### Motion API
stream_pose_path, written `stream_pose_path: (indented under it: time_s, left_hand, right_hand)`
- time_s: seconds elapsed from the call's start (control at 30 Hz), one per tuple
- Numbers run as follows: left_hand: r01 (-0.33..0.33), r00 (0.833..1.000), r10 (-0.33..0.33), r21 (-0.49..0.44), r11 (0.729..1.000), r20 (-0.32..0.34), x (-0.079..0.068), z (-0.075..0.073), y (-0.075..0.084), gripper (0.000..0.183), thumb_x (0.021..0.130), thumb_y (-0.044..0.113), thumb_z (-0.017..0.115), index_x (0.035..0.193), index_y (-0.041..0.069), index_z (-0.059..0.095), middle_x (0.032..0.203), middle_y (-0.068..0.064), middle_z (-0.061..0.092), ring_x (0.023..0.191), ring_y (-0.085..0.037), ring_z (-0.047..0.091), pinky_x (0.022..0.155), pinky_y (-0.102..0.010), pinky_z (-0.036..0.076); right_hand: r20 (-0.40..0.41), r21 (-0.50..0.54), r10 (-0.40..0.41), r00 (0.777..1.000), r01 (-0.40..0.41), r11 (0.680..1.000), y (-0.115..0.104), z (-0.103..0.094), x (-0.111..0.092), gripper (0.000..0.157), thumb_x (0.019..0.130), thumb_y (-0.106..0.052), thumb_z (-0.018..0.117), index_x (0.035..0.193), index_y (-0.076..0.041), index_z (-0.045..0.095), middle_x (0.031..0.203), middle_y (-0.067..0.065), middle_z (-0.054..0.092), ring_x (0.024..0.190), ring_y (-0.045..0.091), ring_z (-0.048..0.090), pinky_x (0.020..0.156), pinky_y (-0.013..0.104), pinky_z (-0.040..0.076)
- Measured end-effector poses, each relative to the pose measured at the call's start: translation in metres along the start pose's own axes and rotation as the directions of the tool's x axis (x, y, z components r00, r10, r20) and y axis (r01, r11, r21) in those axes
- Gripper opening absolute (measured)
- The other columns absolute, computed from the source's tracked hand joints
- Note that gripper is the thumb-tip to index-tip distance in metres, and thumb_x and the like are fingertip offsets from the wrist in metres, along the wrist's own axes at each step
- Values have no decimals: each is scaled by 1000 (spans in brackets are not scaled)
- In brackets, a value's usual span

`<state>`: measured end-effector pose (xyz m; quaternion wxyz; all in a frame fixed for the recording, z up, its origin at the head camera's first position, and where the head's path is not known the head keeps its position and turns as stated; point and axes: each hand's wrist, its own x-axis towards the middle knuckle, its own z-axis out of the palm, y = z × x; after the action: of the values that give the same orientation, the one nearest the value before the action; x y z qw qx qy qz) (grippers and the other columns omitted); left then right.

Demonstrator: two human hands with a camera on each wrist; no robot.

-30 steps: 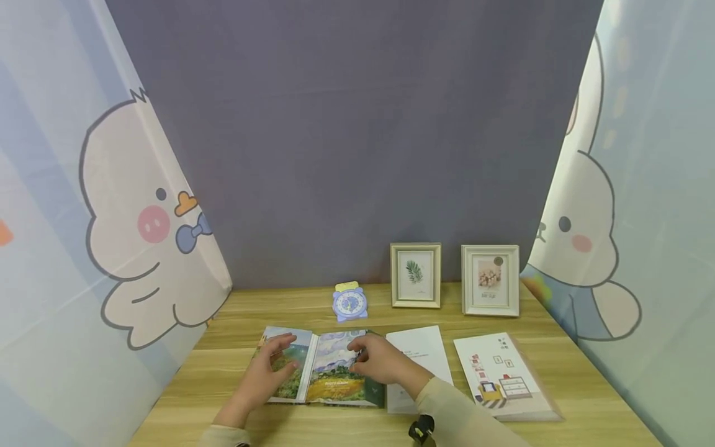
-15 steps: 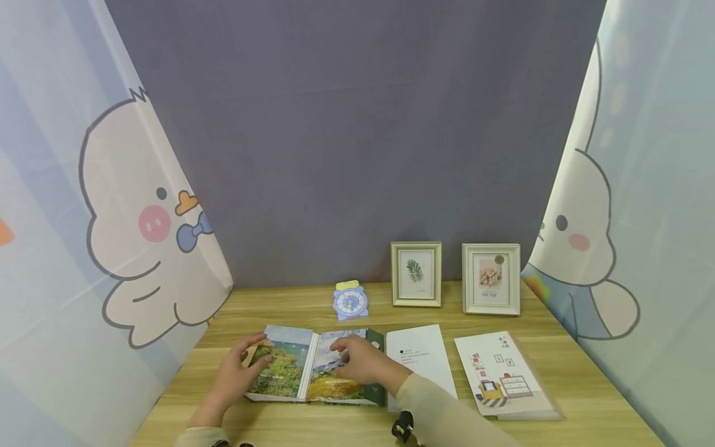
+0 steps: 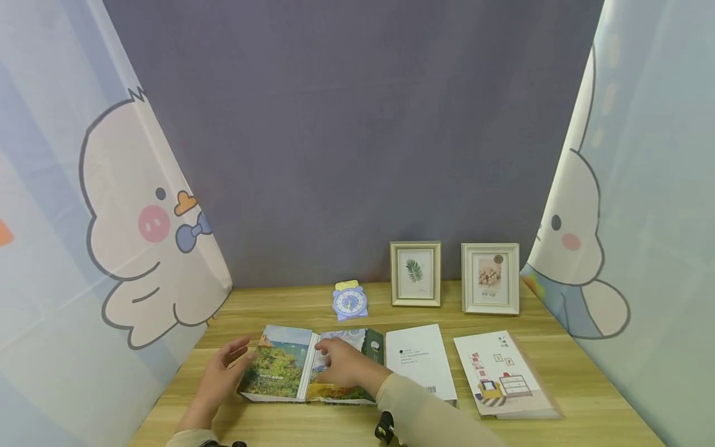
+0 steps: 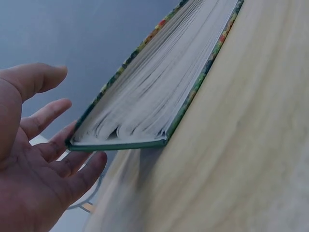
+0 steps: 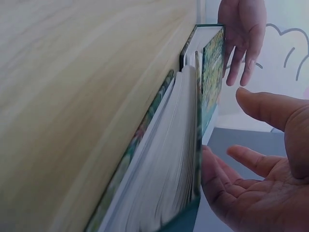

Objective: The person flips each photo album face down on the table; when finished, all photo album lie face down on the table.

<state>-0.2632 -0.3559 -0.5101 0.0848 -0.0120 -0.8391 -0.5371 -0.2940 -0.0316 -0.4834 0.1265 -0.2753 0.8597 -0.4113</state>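
Observation:
Two photo albums lie side by side on the wooden table in the head view. The left album [image 3: 282,363] has a seaside painting on its cover; the right album [image 3: 331,392] shows a painted field. My left hand [image 3: 219,375] is at the left album's outer edge, its fingers loosely bent around the green spine side [image 4: 116,146] in the left wrist view. Over the right album is my right hand [image 3: 349,366], covering part of its picture. In the right wrist view its fingertips [image 5: 210,162] are close to the cover; whether they touch cannot be told.
A white book [image 3: 419,357] lies right of the albums, and a book with a furniture drawing [image 3: 505,379] further right. A blue clock-shaped item [image 3: 350,302] is behind the albums. Two picture frames, a leaf one [image 3: 416,274] and a flower one [image 3: 490,279], stand at the back.
My left hand has moved left, off the left album's cover to its outer edge. My right hand has shifted left across the right album, uncovering more of the white book. The albums look unmoved.

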Motion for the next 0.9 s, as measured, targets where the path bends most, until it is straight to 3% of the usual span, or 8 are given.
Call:
stream_pose_path:
  time_s: [0.1,0.33,0.43,0.6,0.9]
  left_hand:
    - [42,999,-41,-33,999,16,0,-1,-3,64,105,34,67,157,5,43,161,-21,42,145,-43,41,102,-40,53]
    - [68,997,-67,-6,998,25,1,1,-7,65,106,38,65,156,4,43,159,-22,44,144,-44,44,107,-53,51]
    - [55,998,-55,19,998,20,3,3,-8,64,105,37,66,154,2,45,158,-22,46,142,-44,47,107,-48,52]
    - [44,999,-44,26,999,25,4,3,-9,61,105,33,67,153,1,47,156,-23,48,139,-44,51,103,-39,55]
    - [70,995,-73,51,996,71,2,3,-14,62,101,33,73,150,0,52,148,-23,54,133,-42,54,103,-47,54]
  right_hand:
    - [6,3,8,1000,-8,1000,-3,5,3,63,89,-16,85,147,-9,58,133,7,61,103,17,65,76,33,55]
    - [5,-15,7,1000,-7,1000,-9,14,10,62,89,-21,87,145,-11,61,122,2,60,95,10,60,74,31,53]
    - [4,-29,9,1000,-8,1000,-11,18,13,62,89,-22,87,144,-12,62,113,-1,60,91,7,57,72,31,51]
    - [26,-58,7,1000,-5,998,-14,24,18,61,89,-25,87,144,-15,63,116,-3,60,91,5,57,72,32,53]
    - [46,-98,6,999,-1,995,-21,33,20,57,87,-25,88,139,-20,67,118,-2,61,91,5,60,73,32,55]
